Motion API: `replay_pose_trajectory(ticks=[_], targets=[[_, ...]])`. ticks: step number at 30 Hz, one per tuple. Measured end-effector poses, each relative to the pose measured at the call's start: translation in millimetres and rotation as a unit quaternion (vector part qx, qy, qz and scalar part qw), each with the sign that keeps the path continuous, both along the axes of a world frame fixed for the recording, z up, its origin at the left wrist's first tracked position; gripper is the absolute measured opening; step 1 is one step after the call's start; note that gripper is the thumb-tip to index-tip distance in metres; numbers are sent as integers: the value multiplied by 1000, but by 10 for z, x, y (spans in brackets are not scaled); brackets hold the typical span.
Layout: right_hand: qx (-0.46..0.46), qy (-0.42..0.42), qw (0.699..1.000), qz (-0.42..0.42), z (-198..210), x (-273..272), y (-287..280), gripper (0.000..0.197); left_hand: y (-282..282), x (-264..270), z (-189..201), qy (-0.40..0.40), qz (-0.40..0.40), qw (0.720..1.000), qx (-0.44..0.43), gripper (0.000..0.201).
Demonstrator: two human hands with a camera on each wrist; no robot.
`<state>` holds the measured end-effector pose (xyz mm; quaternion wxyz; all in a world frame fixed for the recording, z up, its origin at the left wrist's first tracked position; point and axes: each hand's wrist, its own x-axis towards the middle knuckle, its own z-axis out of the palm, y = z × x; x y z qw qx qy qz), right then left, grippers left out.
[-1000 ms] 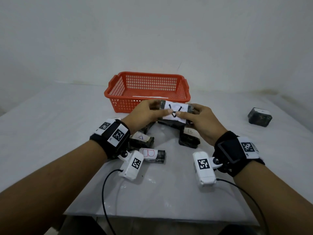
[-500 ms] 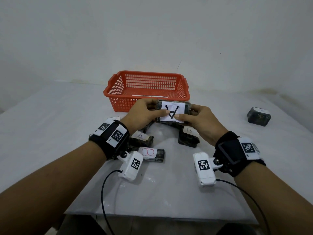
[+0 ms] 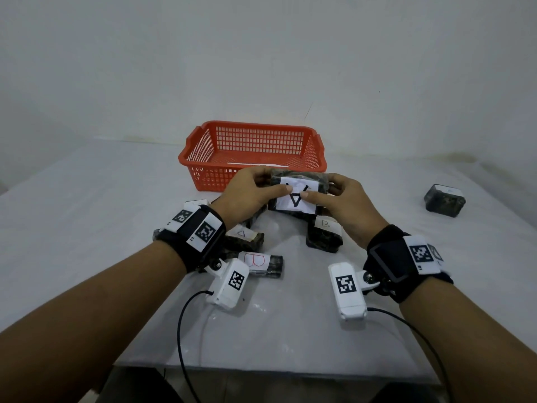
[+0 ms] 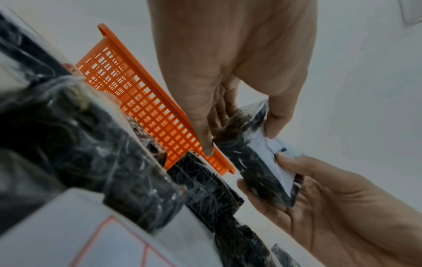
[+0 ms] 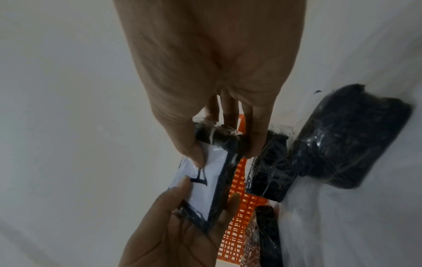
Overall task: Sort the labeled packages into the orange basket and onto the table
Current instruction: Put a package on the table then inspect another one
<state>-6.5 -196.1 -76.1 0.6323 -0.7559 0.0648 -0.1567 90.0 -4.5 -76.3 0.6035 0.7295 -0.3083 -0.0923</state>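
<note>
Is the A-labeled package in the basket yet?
Not yet: both hands hold the package above the table, in front of the orange basket.

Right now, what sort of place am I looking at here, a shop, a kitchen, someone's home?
Probably a bare recording room set up for a sorting exercise, not a shop or kitchen. A white-covered table stands against a blank wall, with one orange basket and hand-lettered packages; both wrists wear cameras with coded markers.
</note>
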Motion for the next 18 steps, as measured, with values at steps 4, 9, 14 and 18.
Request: replay_pose_trajectory(ticks=[4,9,14,18], targets=[[-20,-6,1000,-10,-5,-16,-22,38,3,-14,-6,4,-4,1000,-2,32],[47,40,998,16,68,-6,-16,54,28,-26,14,-16,-4,1000,-12,35],[99,53,994,10,122,1,-11,37,38,-55,67,-6,-18,1000,-21,41],[71,17,997,13,109,-11,-17,33,26,-59,49,48,-41,998,-19,38]])
